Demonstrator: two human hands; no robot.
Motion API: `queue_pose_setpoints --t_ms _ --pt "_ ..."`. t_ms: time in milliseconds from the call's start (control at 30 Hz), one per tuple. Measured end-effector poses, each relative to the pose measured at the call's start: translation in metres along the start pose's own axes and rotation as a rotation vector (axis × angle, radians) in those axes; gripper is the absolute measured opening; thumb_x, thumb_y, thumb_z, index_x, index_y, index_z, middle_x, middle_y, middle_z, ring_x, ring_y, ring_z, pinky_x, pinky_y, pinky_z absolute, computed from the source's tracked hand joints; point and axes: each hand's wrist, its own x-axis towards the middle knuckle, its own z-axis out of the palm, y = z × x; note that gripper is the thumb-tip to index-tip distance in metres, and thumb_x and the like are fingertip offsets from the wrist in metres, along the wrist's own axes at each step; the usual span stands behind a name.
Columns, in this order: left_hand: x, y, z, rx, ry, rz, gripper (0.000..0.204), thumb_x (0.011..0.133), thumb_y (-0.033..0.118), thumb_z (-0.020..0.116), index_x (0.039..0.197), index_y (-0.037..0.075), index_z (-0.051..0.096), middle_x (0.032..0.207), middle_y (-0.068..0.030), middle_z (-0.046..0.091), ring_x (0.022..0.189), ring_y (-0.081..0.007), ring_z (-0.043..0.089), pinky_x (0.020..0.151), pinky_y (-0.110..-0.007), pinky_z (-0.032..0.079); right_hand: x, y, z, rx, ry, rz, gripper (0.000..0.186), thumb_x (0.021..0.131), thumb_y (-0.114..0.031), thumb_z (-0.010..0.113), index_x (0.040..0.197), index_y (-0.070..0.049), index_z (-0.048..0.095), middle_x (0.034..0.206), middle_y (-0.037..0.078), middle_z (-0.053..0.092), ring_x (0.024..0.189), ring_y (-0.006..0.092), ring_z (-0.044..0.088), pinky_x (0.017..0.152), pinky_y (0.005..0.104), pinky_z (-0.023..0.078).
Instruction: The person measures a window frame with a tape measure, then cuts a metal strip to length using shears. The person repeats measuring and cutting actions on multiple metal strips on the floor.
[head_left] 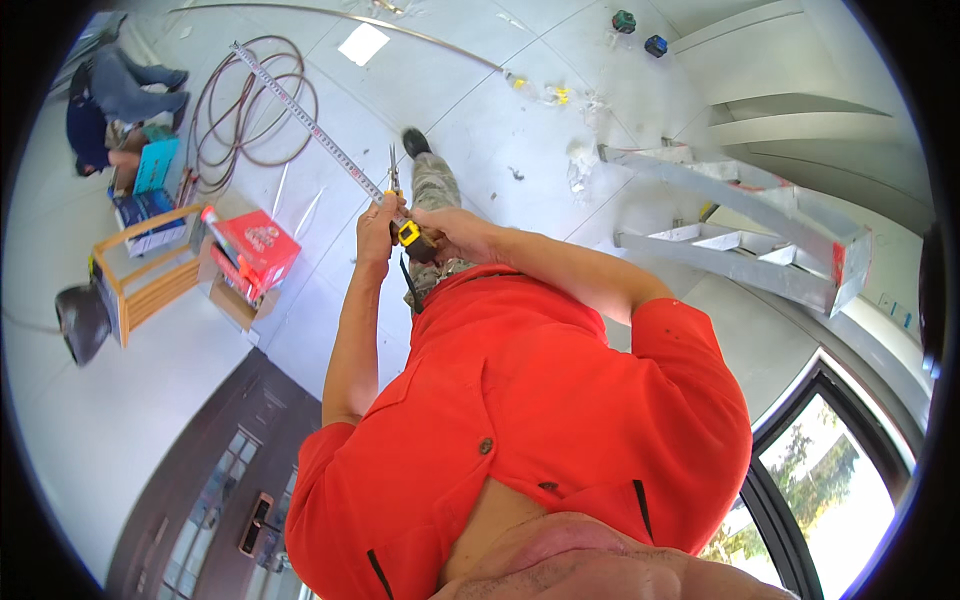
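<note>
A tape measure (408,234) with a yellow and black case is in front of my waist. Its long metal blade runs out toward the upper left, over the floor. My right hand (458,234) is closed round the case, with part of it hidden by the fingers. Close to the case mouth, my left hand (377,230) pinches the blade. A slim, pointed metal tool (394,165) sticks up beside the left fingers; its kind, and which hand holds it, I cannot make out.
An aluminium stepladder (770,215) lies at the right. A coiled hose (240,120), a red box (258,250) and a wooden stool (160,285) are at the left. Another person (120,90) crouches at the far left. A long thin rod (400,28) lies on the far floor.
</note>
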Motion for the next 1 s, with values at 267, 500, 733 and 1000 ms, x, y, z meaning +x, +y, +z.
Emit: queue_pose_setpoints --t_ms 267,500,733,1000 --pt "0.250 0.131 -0.011 -0.295 -0.234 -0.115 0.045 0.110 0.045 0.058 0.117 0.002 0.070 0.085 0.0028 0.062 0.072 -0.0071 0.058 0.066 -0.025 0.047 0.175 -0.201 -0.072 -0.329 0.466 -0.118 0.054 0.107 -0.042 0.056 0.132 0.005 0.063 0.115 0.014 0.069 0.091 0.0215 0.066 0.086 0.0348 0.057" --pt "0.379 0.271 -0.063 -0.320 -0.333 -0.213 0.038 0.109 0.046 0.061 0.104 0.009 0.067 0.085 0.0033 0.062 0.077 -0.0077 0.058 0.072 -0.025 0.050 0.297 -0.379 -0.030 -0.335 0.350 -0.109 0.047 0.110 -0.042 0.055 0.134 -0.002 0.061 0.119 0.010 0.069 0.107 0.0199 0.067 0.093 0.0383 0.054" --pt "0.487 0.333 -0.080 -0.273 -0.303 -0.284 0.042 0.108 0.048 0.062 0.108 0.007 0.067 0.093 0.0019 0.064 0.081 -0.0095 0.059 0.075 -0.027 0.051 0.377 -0.490 -0.036 -0.064 0.269 -0.087 0.031 0.111 -0.037 0.059 0.117 -0.007 0.062 0.106 0.004 0.067 0.097 0.0155 0.067 0.088 0.0348 0.055" --pt "0.616 0.374 -0.059 -0.114 -0.325 -0.355 0.040 0.111 0.044 0.059 0.108 0.005 0.066 0.089 0.0011 0.065 0.077 -0.0084 0.059 0.070 -0.026 0.049 0.470 -0.592 -0.097 -0.030 0.461 -0.168 0.024 0.101 -0.023 0.067 0.105 0.000 0.066 0.084 0.004 0.065 0.076 0.0129 0.060 0.071 0.0295 0.050"
